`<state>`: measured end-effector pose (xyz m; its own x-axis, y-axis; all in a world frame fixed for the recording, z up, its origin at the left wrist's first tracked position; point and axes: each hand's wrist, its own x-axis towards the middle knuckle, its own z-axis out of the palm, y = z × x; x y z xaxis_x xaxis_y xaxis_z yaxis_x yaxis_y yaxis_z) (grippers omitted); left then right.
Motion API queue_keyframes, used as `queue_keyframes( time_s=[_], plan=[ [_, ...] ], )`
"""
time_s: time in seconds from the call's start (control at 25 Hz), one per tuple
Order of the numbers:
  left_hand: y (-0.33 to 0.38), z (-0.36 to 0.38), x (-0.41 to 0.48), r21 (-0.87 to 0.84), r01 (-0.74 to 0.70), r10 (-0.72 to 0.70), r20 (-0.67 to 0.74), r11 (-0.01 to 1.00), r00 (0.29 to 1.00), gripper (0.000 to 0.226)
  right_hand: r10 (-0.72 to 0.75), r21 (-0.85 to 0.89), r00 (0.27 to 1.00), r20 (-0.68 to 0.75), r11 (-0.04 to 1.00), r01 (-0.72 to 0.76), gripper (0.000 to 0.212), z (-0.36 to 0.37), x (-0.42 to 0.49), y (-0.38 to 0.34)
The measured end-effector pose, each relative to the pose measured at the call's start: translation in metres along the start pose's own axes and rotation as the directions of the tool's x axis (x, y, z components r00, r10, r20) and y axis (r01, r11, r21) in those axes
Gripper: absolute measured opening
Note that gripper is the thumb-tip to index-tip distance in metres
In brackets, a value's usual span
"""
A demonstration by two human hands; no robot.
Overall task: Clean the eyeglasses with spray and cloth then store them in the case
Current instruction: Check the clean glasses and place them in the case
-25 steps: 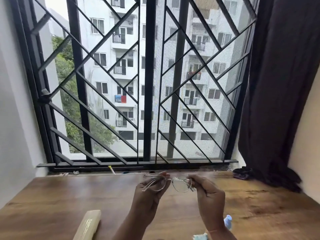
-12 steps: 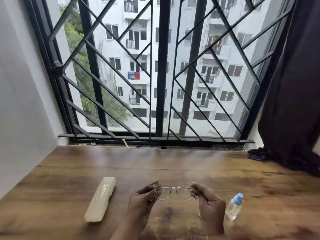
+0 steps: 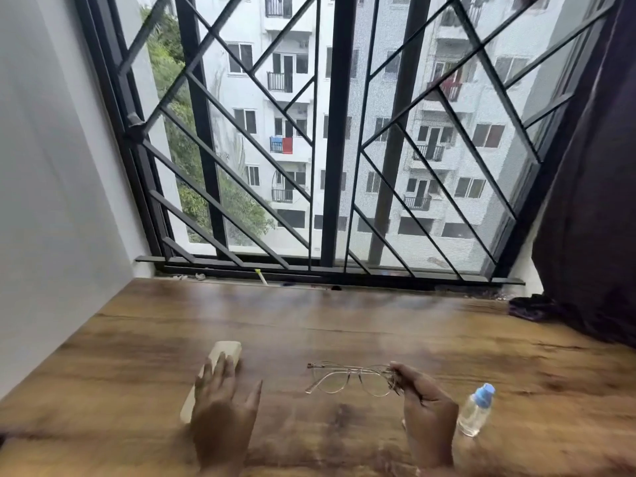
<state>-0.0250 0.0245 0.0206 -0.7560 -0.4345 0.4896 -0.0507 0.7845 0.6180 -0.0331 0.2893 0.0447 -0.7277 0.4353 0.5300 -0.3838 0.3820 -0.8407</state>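
Clear-framed eyeglasses hang just above the wooden table, pinched at their right end by my right hand. My left hand is spread flat, fingers apart, over the cream eyeglass case, which lies lengthwise on the table at the left; I cannot tell if the palm touches it. A small clear spray bottle with a blue cap stands to the right of my right hand. No cloth is in view.
A black window grille closes off the far edge of the table. A white wall bounds the left side. A dark curtain hangs at the right, with a dark bundle of fabric beneath it.
My left hand has let go of the eyeglasses and moved left over the case. My right hand alone holds the glasses now. The view has tilted down toward the table.
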Motion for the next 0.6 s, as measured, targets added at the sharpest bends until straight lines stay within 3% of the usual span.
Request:
queue_keyframes(
  time_s=[0.08,0.28,0.48,0.6],
  plan=[
    [-0.020,-0.003,0.004,0.110,0.093,-0.103,0.087,0.990,0.991,0.101,0.002,0.005,1.000,0.002,1.000,-0.002,0.090,0.000,0.000,-0.001],
    [-0.022,-0.024,0.010,0.089,0.369,-0.379,0.167,0.925,0.910,0.107,0.010,0.047,1.000,0.014,0.999,-0.011,0.087,0.001,-0.001,-0.004],
    [-0.036,-0.020,0.015,0.105,0.387,-0.398,0.116,0.916,0.910,0.073,-0.008,-0.009,1.000,0.011,1.000,0.008,0.075,0.002,-0.003,-0.003],
    [-0.030,-0.014,0.018,0.078,0.415,-0.422,0.131,0.906,0.897,0.066,0.007,-0.010,1.000,-0.004,1.000,-0.007,0.068,0.001,0.000,-0.005]
  ],
)
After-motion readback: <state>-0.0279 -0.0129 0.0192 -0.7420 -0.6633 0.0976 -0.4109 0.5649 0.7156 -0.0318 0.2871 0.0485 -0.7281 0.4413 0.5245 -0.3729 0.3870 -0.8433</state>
